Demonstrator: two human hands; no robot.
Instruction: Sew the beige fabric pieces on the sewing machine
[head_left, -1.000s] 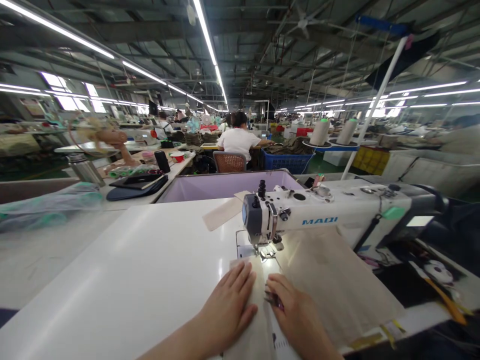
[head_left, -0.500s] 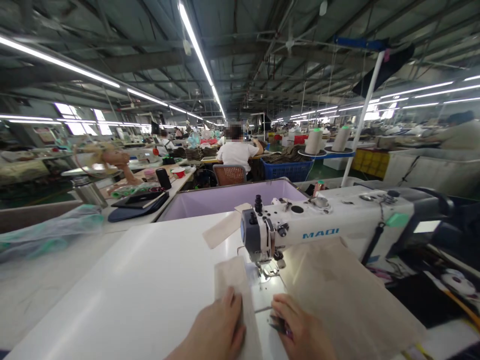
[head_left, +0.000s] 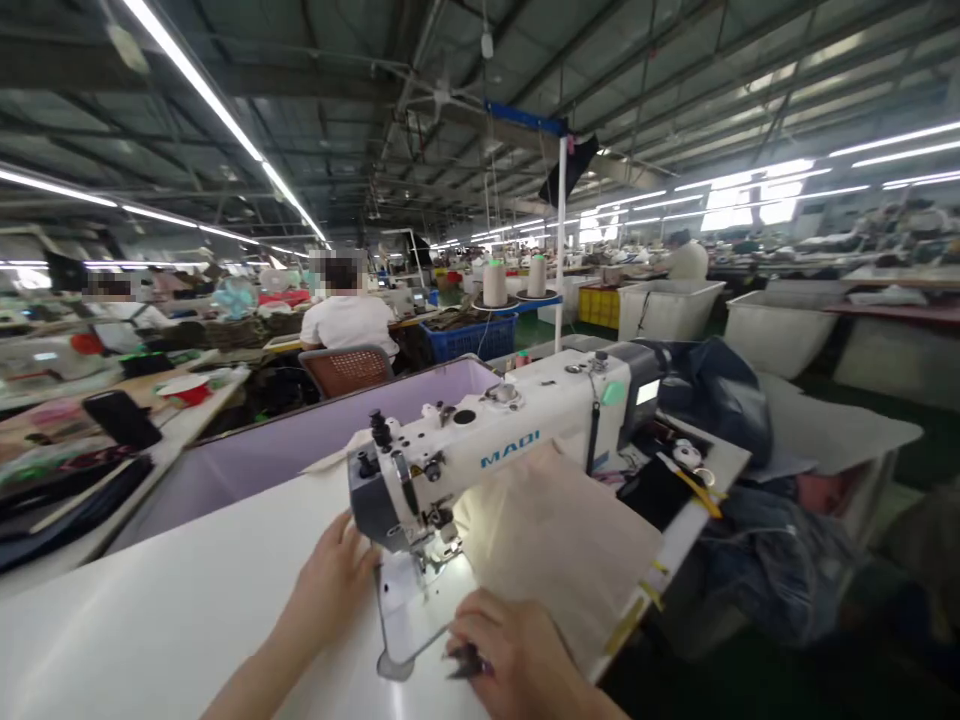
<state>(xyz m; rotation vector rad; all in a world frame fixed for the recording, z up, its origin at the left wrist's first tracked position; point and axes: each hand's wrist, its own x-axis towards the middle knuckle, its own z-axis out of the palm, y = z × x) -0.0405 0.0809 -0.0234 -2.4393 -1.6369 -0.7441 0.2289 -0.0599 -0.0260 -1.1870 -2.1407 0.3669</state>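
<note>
My left hand (head_left: 334,580) lies low over the white table beside the needle end of the sewing machine (head_left: 502,430). Its fingers are stretched forward and partly apart, and no cloth shows in them. Behind the machine head lies a beige cloth strip (head_left: 337,460), partly hidden. In front of the needle plate (head_left: 409,610), my right hand (head_left: 510,640) is closed around small thread snips (head_left: 466,660), with the dark blades poking out to the left. A large beige fabric panel (head_left: 562,540) spreads under the machine arm, just beyond my right hand.
A lilac-lined bin (head_left: 255,450) borders the table's far edge. Two thread cones (head_left: 495,283) stand on a rack by a white pole (head_left: 560,240). A phone (head_left: 122,418) lies on the left bench. Ahead sits a person in a white shirt (head_left: 346,322). Denim (head_left: 780,560) hangs at the right.
The view has swung right. My left hand has moved forward to beside the machine head, and the strip it pressed on is gone from the front. My right hand still holds the snips.
</note>
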